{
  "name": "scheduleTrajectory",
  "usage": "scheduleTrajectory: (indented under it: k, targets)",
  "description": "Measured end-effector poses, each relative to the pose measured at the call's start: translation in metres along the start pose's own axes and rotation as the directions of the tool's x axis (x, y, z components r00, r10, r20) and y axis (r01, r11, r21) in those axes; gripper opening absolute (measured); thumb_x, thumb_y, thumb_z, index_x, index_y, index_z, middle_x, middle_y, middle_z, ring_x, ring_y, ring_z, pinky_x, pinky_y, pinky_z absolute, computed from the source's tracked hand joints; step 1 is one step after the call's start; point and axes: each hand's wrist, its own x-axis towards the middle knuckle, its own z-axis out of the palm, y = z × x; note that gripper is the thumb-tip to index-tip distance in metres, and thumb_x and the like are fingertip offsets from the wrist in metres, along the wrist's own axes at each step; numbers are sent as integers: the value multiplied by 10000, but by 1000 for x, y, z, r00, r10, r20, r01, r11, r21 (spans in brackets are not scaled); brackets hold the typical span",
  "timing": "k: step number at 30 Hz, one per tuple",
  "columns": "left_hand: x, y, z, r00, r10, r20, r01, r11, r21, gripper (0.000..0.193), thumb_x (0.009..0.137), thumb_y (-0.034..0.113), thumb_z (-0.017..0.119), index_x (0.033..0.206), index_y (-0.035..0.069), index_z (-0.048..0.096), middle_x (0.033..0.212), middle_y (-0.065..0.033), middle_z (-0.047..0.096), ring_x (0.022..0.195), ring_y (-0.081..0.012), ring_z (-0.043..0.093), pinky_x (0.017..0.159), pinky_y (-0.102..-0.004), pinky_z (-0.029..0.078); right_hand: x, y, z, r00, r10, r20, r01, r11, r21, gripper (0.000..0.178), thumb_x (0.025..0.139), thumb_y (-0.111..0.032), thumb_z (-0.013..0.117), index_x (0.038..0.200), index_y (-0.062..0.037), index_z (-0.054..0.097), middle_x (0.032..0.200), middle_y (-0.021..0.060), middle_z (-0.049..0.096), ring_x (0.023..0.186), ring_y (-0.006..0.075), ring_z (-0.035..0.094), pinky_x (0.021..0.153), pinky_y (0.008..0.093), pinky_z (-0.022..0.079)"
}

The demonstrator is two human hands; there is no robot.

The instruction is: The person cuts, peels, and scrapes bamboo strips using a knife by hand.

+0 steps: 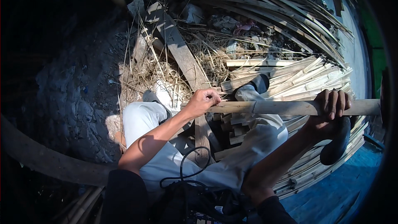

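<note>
A long split bamboo strip [275, 107] lies crosswise in front of me, above my knees. At its left end my left hand [203, 101] is closed, thumb and fingers curled together on the tip. Farther right, my right hand [331, 107] wraps over the strip from above, its fingers bent down across the near face. A dark, smooth, curved object [336, 143] hangs just below the right hand. Its upper part is hidden, so I cannot tell its kind or whether the hand grips it too.
Split bamboo strips [306, 79] are piled to the right, with more strips [286, 8] beyond. A wooden plank [180, 47] slants through dry shavings [161, 72]. Blue sheeting [352, 182] covers the lower right. Over my lap loops a black cable [182, 168]. Shaded rubble ground [78, 99] is at left.
</note>
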Motion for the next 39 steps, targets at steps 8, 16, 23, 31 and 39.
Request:
scheduleTrajectory:
  k: [8,16,23,31,39]
  targets:
    - [14,-10,-2,987,-124,-100,119,992,-52,353,877,325,663,863,-28,664,755,-55,650,680,-95,526,631,-265,437,-7,3,-8,998,-57,5,57,998,4,168,882,-208,565,878,-68,471,619,-11,432,464,104,430,518,257,343]
    - [16,-2,-7,986,-83,-146,45,968,-246,392,953,343,522,944,-48,554,890,-147,649,876,-236,685,716,-272,541,-7,-5,-20,999,-28,-40,29,999,35,228,733,-71,649,861,-69,461,633,-8,445,471,96,428,533,245,337]
    - [28,10,-53,904,-152,-399,38,959,-279,360,943,373,517,920,16,480,872,-127,605,815,-251,688,643,-304,580,-14,-11,-20,996,-89,-10,90,992,85,156,889,-186,554,866,-72,450,615,-34,442,436,60,443,479,220,372]
    - [24,21,-55,904,-179,-388,-2,905,-425,337,929,250,573,1109,-27,504,949,-149,630,835,-241,673,716,-319,575,-15,-6,-37,998,-59,-22,60,993,99,210,897,-241,538,883,-49,455,605,-15,429,436,98,442,495,247,382]
    - [19,-25,-78,726,-549,-414,466,835,-291,277,942,107,520,1169,-45,474,872,-145,628,703,-252,666,592,-352,589,-16,-14,-31,991,-128,-27,129,990,58,271,958,-310,462,908,-44,449,616,7,433,429,113,421,495,265,376]
